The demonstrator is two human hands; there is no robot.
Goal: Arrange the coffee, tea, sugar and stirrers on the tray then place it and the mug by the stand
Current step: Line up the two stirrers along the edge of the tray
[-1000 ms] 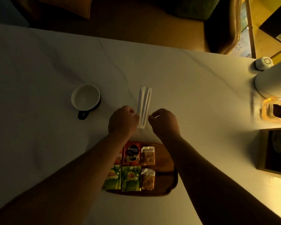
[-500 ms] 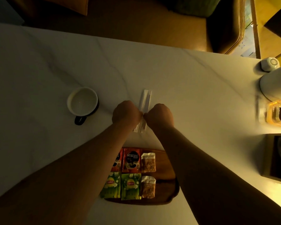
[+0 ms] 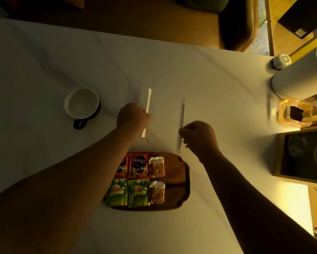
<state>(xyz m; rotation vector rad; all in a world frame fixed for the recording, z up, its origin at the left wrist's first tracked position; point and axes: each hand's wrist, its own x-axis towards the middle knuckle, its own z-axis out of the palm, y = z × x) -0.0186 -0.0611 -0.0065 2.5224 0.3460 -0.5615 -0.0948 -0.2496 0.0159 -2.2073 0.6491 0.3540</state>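
Each of my hands grips one paper-wrapped stirrer above the white table. My left hand (image 3: 133, 117) is shut on the left stirrer (image 3: 148, 101). My right hand (image 3: 199, 137) is shut on the right stirrer (image 3: 181, 116), which looks blurred. Just below them lies the wooden tray (image 3: 179, 180). It carries two red coffee sachets (image 3: 139, 165), two green tea sachets (image 3: 137, 192) and two brown sugar packets (image 3: 156, 167); my left forearm hides part of the left sachets. A white mug (image 3: 81, 103) with a dark handle stands upright at the left.
At the right edge stand a tall white cylinder (image 3: 300, 76), a small white round object (image 3: 281, 61), an amber glass container (image 3: 293, 113) and a framed dark board (image 3: 304, 154). A brown armchair (image 3: 236, 24) sits beyond the table's far edge.
The two stirrers lay side by side under both hands; now each hand holds one and the hands have moved apart, the right farther to the right.
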